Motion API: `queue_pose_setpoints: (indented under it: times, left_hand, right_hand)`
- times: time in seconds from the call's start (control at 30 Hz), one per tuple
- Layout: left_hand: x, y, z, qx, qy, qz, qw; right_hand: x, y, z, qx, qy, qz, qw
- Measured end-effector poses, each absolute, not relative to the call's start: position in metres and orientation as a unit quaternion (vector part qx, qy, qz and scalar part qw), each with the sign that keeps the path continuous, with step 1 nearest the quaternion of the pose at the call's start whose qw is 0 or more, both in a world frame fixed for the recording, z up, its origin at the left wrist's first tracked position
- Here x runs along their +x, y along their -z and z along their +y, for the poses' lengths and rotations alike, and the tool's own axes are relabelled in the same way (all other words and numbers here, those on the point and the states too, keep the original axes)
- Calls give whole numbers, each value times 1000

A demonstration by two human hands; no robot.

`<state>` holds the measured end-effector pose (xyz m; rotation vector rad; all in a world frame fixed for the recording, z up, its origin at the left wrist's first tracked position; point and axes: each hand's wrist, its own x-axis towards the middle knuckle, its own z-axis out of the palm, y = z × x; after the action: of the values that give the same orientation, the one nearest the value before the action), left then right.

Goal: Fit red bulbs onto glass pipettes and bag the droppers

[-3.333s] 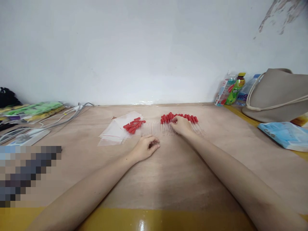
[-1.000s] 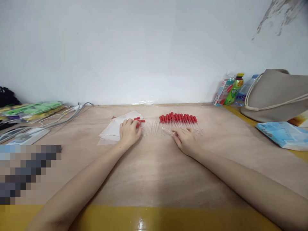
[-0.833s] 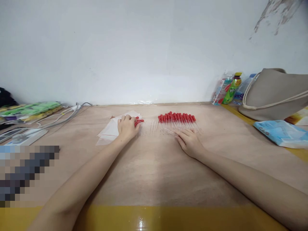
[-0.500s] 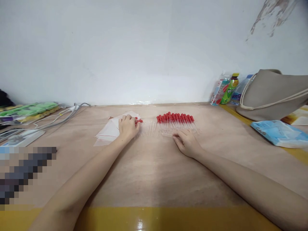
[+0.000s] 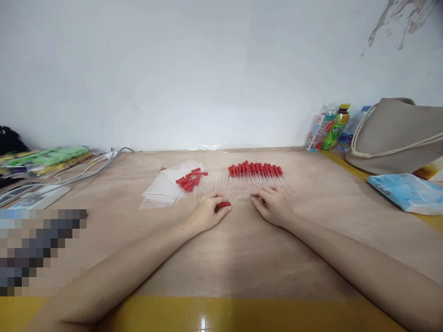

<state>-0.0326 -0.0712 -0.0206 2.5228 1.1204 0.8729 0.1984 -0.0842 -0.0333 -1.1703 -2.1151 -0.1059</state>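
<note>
My left hand [image 5: 210,212] pinches a red rubber dropper bulb [image 5: 224,204], its end pointing right. Facing it, my right hand [image 5: 273,205] grips a clear glass dropper tube [image 5: 244,198] that juts out to the left; a small gap separates tube and bulb. Loose red bulbs [image 5: 190,180] lie heaped on white plastic zip bags [image 5: 166,184] at the left. Bare clear tubes [image 5: 212,183] lie side by side behind my left hand. Beyond my right hand is a row of droppers with red bulbs [image 5: 256,168] fitted on their tubes.
On the right stand drink bottles [image 5: 335,128] and a grey-beige bag [image 5: 398,133], with a blue packet [image 5: 408,192] in front. At the left are cables [image 5: 86,170], a white box-like item [image 5: 44,196] and a green-yellow pack [image 5: 51,159]. A white wall [image 5: 207,74] closes the back.
My left hand has moved right and nearer, away from the bulb heap, with a red bulb in its fingers. My right hand stays near the same spot, still holding the tube.
</note>
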Motion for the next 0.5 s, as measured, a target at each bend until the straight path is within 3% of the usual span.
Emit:
queue_pose_setpoints:
  times: [0.5]
  left_hand:
    - [-32,21,-74,831,-340,396,194]
  right_hand:
    - [185,31,-94,-397,-2,-846,356]
